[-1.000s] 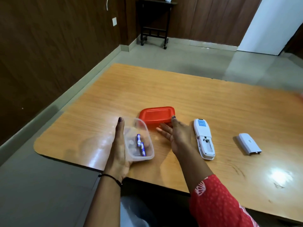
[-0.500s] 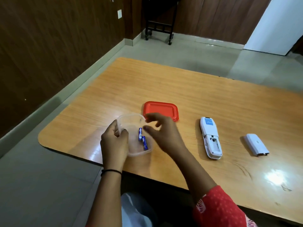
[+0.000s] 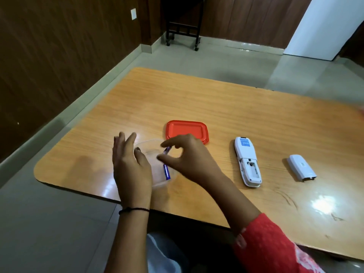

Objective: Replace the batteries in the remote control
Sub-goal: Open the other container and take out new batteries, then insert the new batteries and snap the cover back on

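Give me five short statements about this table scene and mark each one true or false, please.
1. The remote lies with its battery bay open. True.
2. The red lid is on the tub. False: it lies on the table behind the tub.
3. The right hand pinches a battery over the tub. True.
4. The cover is fitted on the remote. False: it lies apart, to the remote's right.
5. The left hand grips the remote. False: it is open beside the tub.

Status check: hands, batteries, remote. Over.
Right hand pinching one battery; left hand open. Second battery in clear container. Remote compartment open, unobstructed.
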`<state>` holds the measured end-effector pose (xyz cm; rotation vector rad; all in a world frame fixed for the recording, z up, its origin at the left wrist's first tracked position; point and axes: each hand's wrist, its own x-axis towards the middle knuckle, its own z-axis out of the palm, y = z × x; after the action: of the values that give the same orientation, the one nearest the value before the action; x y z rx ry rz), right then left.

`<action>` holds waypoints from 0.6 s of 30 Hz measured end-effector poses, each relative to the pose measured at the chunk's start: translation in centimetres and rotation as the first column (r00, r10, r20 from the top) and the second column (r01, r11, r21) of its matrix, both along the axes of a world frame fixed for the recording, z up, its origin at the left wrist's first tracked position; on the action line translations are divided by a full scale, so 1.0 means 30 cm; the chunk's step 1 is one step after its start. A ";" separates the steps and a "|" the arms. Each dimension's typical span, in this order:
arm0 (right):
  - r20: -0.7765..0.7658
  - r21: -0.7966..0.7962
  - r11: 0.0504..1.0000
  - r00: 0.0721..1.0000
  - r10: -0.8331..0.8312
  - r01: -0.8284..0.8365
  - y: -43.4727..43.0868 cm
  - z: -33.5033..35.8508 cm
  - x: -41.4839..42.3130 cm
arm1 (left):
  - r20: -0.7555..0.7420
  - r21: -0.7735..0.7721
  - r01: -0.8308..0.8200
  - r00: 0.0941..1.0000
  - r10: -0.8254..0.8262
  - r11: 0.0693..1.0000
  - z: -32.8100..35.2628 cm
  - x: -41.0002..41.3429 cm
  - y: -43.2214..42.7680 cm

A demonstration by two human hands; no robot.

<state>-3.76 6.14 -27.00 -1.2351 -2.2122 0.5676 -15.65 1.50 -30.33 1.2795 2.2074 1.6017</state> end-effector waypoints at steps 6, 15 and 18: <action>-0.684 -0.566 0.818 0.497 -0.534 0.100 -0.070 0.024 0.327 | -0.177 0.199 0.398 0.914 -0.366 0.896 0.040 0.189 0.035; -0.646 -0.699 0.695 0.266 -0.716 0.171 -0.063 -0.051 0.609 | -0.009 -0.388 0.769 0.548 -0.836 0.508 -0.038 0.479 0.132; -0.584 -0.627 0.715 0.421 -0.694 0.309 -0.035 -0.093 0.602 | -0.006 -0.445 0.764 0.520 -0.854 0.468 -0.063 0.488 0.141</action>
<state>14.29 5.09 -29.81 -1.4020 -0.8585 1.1139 -1.01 5.72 -32.22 1.9994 1.4046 0.5994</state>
